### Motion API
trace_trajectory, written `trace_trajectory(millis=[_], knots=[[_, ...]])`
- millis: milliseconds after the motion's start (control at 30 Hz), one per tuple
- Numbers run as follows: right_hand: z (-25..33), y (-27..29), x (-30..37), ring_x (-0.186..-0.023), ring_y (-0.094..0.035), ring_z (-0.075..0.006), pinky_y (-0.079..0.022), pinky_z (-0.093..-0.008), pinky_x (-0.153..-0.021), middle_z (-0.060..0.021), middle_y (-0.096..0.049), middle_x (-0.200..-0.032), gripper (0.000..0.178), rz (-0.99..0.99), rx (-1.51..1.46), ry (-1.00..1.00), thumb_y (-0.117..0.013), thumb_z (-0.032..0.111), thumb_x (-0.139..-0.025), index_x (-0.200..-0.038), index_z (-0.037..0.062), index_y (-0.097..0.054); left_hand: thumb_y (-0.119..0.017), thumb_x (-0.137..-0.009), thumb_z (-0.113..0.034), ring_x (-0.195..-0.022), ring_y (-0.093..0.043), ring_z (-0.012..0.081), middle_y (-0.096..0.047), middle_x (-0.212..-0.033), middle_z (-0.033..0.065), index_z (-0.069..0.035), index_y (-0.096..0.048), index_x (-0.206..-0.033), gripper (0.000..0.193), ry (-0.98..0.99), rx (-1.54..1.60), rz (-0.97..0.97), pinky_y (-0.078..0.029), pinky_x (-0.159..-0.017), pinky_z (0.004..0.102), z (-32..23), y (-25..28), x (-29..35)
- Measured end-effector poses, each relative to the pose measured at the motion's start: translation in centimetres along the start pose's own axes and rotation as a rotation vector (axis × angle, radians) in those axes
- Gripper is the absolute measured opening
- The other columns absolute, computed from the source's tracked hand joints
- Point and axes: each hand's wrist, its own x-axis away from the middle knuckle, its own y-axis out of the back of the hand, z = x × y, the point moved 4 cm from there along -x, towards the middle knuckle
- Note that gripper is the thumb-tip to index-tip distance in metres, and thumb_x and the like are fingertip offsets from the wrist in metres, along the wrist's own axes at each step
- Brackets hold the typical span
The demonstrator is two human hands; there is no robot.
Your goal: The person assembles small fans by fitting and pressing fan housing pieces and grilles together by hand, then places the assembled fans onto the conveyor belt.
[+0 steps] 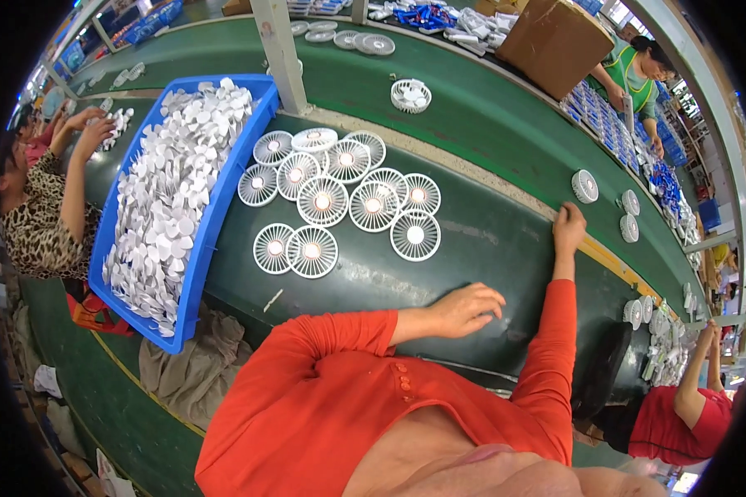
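- Red-sleeved, your left hand (464,308) lay loosely open on the dark green table (489,240), holding nothing.
- Your right hand (569,225) rested at the table's far edge; its grip could not be told.
- White fan grilles (340,199) lay clustered beyond: probably light, thin-spoked, brittle, so best pinched at the rim.
- Beside them stood a blue bin (211,224) of white discs (170,195).

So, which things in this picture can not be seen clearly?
- Head view: the left hand lies on the dark table; its palm side is hidden.
- The right hand grips the table edge; fingertips hidden.
- The white discs in the blue tray: too small to identify.
- The fan grilles: undersides hidden.
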Motion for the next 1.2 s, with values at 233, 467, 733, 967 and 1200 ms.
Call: trace_trajectory(millis=[233, 467, 733, 967, 1200], knots=[[23.6, 3.0, 4.7, -0.116, -0.053, -0.0337, -0.044, -0.0411, -0.097, -0.0148, -0.058, -0.126, 0.033, 0.308, -0.635, 0.322, -0.069, 0.007, -0.076, -0.108, 0.0072, -0.064, -0.057, -0.082, -0.002, -0.094, -0.059, 0.029, -0.061, -0.097, 0.0102, -0.005, -0.061, -0.091, 0.01, 0.01, -0.03, -0.374, -0.048, -0.079, 0.0366, -2.7, 11.4, -2.6], [30.3, 2.7, 10.7, -0.131, -0.036, -0.0401, -0.032, -0.0543, -0.103, -0.0213, -0.035, -0.143, 0.064, 0.571, -0.509, 0.664, -0.078, 0.034, -0.068, -0.125, 0.0164, -0.054, -0.062, -0.083, -0.009, -0.101, -0.056, 0.0326, -0.06, -0.109, 0.0141, -0.007, -0.06, -0.113, 0.03, 0.108, -0.463, -0.625, -0.048, -0.083, 0.0397, 4.7, 23.9, -8.1], [29.9, 2.5, 10.0, -0.128, -0.037, -0.0384, -0.033, -0.0497, -0.102, -0.0183, -0.036, -0.143, 0.058, 0.576, -0.719, 0.579, -0.078, 0.03, -0.07, -0.121, 0.0137, -0.055, -0.062, -0.085, -0.035, -0.119, -0.047, 0.0432, -0.05, -0.129, 0.0256, 0.003, -0.047, -0.131, 0.061, 0.511, -0.92, -0.525, -0.037, -0.102, 0.048, 18.1, 31.8, -13.3], [28.5, 2.8, 8.8, -0.118, -0.04, -0.0381, -0.038, -0.0469, -0.1, -0.0158, -0.041, -0.134, 0.059, 0.466, -0.87, 0.449, -0.079, 0.025, -0.066, -0.118, 0.0113, -0.055, -0.06, -0.085, -0.025, -0.095, -0.062, 0.0408, -0.066, -0.099, 0.0227, -0.003, -0.06, -0.112, 0.035, 0.618, -0.858, -0.402, -0.049, -0.084, 0.0481, 21.6, 31.3, -14.7], [25.6, 2.3, 6.9, -0.12, -0.041, -0.0349, -0.037, -0.0438, -0.102, -0.0163, -0.045, -0.13, 0.058, 0.335, -0.97, 0.222, -0.08, 0.023, -0.067, -0.119, 0.0113, -0.058, -0.053, -0.093, -0.021, -0.084, -0.064, 0.038, -0.066, -0.086, 0.0206, -0.003, -0.054, -0.098, 0.018, 0.432, -0.735, -0.415, -0.048, -0.073, 0.0471, 16.8, 27.4, -14.7]])
